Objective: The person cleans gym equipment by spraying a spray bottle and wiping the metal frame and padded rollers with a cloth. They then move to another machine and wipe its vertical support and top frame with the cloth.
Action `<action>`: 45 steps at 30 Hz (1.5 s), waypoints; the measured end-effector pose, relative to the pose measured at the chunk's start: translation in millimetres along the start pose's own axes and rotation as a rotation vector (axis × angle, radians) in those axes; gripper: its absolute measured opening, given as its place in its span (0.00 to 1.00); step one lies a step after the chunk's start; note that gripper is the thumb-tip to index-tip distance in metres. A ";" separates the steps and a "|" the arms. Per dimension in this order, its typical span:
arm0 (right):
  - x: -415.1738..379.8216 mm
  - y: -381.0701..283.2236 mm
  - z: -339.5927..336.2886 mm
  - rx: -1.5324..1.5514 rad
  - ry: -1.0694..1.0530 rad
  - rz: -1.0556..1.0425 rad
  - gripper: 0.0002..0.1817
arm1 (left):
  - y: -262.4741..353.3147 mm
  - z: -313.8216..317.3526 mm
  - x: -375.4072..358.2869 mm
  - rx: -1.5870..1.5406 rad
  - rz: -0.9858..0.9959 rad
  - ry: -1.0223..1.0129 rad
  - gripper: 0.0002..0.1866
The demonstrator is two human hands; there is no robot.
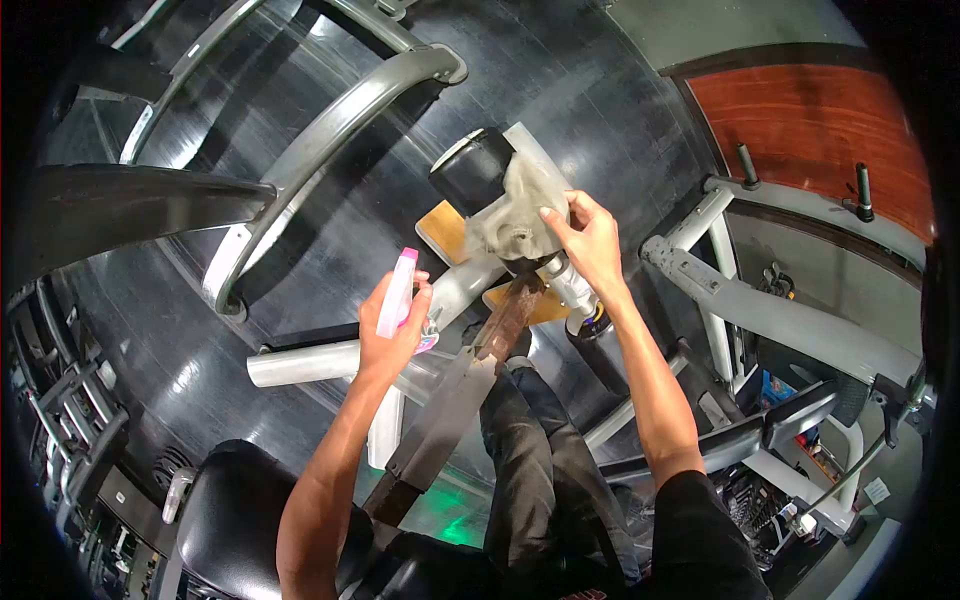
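Dark flooring (560,70) lay beneath the metal frame (310,364). Left fingers (420,304) grasped a spray bottle (397,300); right fingers (583,207) pinched a grey cloth (525,205) against the black pad (476,166); loose folds risked snagging on that frame.

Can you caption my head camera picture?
Left hand holds a white-and-pink plastic spray bottle; right hand, a crumpled greyish cloth.

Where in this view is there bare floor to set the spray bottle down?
Dark floor is bare between the black roller pad and the wood-toned panel; another patch lies between the curved metal tube and the yellow footplate. It is crowded around the cloth in the right hand, with the rusty beam nearby.
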State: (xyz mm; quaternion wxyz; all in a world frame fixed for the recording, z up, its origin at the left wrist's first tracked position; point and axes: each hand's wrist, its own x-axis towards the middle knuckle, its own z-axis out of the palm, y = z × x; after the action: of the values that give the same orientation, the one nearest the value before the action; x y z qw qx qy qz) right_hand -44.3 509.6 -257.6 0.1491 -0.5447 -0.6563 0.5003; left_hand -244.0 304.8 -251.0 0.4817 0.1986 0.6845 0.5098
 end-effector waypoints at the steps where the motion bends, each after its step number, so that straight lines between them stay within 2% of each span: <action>1: 1.0 1.2 1.3 -0.094 0.017 0.051 0.18 | 1.1 -0.6 0.5 0.001 0.000 0.003 0.08; 2: 0.2 3.1 4.6 -0.094 0.013 0.053 0.18 | 1.7 0.2 -0.2 -0.023 -0.003 0.001 0.08; 4: -5.2 -8.4 12.8 -0.301 0.234 -0.222 0.25 | 1.7 2.3 -2.4 -0.055 -0.008 -0.007 0.07; 5: -6.8 -8.2 17.2 -0.296 0.237 -0.269 0.31 | 0.8 2.2 -1.6 -0.026 0.013 -0.007 0.07; 7: -12.8 -16.5 30.4 -0.698 0.252 -0.473 0.36 | 0.3 1.2 0.0 0.003 0.040 -0.008 0.07; 9: -23.9 -26.9 51.4 -0.840 0.175 -0.526 0.39 | -0.6 1.1 0.1 -0.016 0.023 -0.005 0.07; 10: -27.4 -27.0 61.1 -0.853 0.114 -0.447 0.44 | 0.5 1.3 0.6 -0.019 0.027 -0.002 0.07; 13: -17.4 -19.2 67.1 -0.942 0.111 -0.449 0.49 | 0.5 -0.8 0.6 -0.019 0.022 -0.002 0.07; 19: -20.5 4.0 38.8 -0.842 0.055 -0.484 0.48 | 0.4 0.4 -0.7 0.095 0.050 -0.009 0.07; 21: -21.0 18.4 26.7 -0.772 0.019 -0.590 0.46 | 1.5 1.1 -1.0 0.045 0.045 -0.006 0.07; 23: -23.6 26.2 23.6 -0.785 0.043 -0.597 0.47 | 2.0 1.4 -1.8 -0.002 0.039 -0.003 0.07; 27: -7.8 7.6 37.6 -0.786 0.012 -0.594 0.48 | 2.9 0.6 -2.5 0.005 0.001 -0.029 0.07; 31: 43.6 -35.2 76.0 -0.690 0.121 -0.695 0.44 | 2.0 1.2 -1.5 0.059 0.076 -0.035 0.07; 35: 53.6 -43.2 86.4 -0.745 0.094 -0.733 0.41 | -2.1 -1.5 -1.1 0.117 0.095 -0.030 0.07; 42: -27.3 -2.2 0.0 -0.837 -0.195 -0.621 0.47 | -2.7 0.1 -2.6 0.125 0.064 -0.035 0.08; 44: -38.4 11.1 -24.8 -0.725 -0.282 -0.559 0.40 | -7.2 -0.4 -2.1 0.137 0.083 -0.045 0.07; 45: -38.0 11.5 -32.3 -0.727 -0.282 -0.560 0.40 | -4.3 0.0 -1.4 0.150 0.103 -0.055 0.07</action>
State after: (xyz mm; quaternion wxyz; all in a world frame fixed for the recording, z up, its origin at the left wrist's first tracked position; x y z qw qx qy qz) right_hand -0.1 491.6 -239.0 -0.0121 -0.2906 -0.9240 0.2481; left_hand -242.3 302.0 -254.2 0.4573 0.2830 0.6963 0.4754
